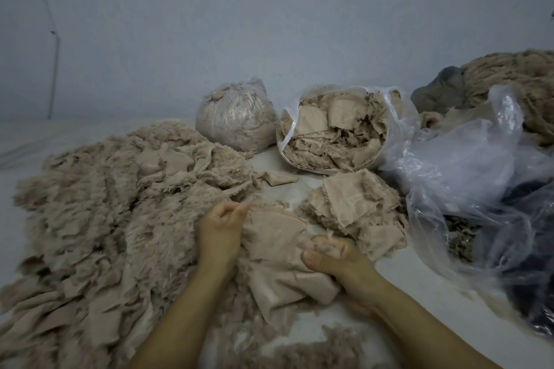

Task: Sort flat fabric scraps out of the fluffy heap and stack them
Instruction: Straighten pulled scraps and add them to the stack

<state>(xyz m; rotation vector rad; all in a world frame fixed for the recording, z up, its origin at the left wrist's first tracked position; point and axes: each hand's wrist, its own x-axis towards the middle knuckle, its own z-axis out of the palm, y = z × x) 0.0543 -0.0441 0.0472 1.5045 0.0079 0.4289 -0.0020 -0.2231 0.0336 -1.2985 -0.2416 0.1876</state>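
Right hand (332,257) gripping scrap (278,237) at heap (99,204) edge, bare sheet (419,278) beside

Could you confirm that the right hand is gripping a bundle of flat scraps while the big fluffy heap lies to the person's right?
Not quite: the fluffy heap lies to the person's left, as the head view shows. The right hand does grip a bundle of flat scraps.
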